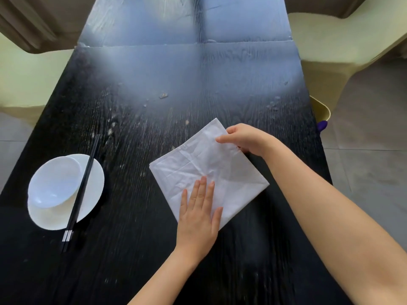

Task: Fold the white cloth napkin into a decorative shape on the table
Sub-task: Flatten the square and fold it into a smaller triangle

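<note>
A white cloth napkin (198,164) lies folded into a square, turned like a diamond, on the dark wooden table (136,119). My left hand (199,213) rests flat on its near corner with fingers spread, pressing it down. My right hand (244,138) pinches the napkin's far right edge between thumb and fingers, lifting a layer slightly. Creases cross the cloth's middle.
At the left stands a white bowl (54,181) on a white plate (92,194), with black chopsticks (81,190) laid across them. Pale chairs (343,40) flank the table on both sides. Crumbs dot the tabletop beyond the napkin.
</note>
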Demonstrator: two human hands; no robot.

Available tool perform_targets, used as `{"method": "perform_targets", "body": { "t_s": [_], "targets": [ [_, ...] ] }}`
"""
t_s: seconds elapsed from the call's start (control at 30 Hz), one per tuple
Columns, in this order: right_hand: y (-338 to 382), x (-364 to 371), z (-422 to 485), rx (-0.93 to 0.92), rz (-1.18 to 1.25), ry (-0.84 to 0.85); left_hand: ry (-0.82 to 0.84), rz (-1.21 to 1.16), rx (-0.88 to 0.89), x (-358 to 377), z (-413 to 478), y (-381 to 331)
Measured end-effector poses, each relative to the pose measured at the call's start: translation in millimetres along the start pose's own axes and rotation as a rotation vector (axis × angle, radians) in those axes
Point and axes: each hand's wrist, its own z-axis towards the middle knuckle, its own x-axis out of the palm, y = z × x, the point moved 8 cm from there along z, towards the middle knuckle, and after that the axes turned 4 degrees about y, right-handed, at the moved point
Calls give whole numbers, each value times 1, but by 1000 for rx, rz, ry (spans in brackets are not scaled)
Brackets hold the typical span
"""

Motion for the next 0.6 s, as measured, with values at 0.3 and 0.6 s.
{"method": "perform_targets", "body": {
  "t_s": [0.3, 0.6],
  "targets": [
    [8, 5, 17, -37, 194, 87, 17, 100, -19, 1, -1, 3],
    [19, 0, 23, -93, 96, 104, 17, 120, -28, 2, -1, 3]
  ]
}}
